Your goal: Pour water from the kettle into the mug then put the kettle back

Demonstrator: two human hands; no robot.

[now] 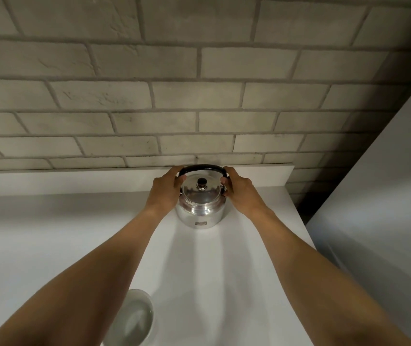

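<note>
A shiny metal kettle (200, 211) with a black knob and a black arched handle stands on the white counter (49, 233) near the back ledge. My left hand (165, 189) is wrapped around the left end of the handle and the kettle's left shoulder. My right hand (240, 189) grips the right end in the same way. A white mug (134, 320) sits at the near edge, partly hidden under my left forearm; its inside looks pale and glossy.
A grey brick wall (174, 96) rises directly behind the counter's raised back ledge. A tall white panel (386, 196) stands to the right, past the counter's right edge.
</note>
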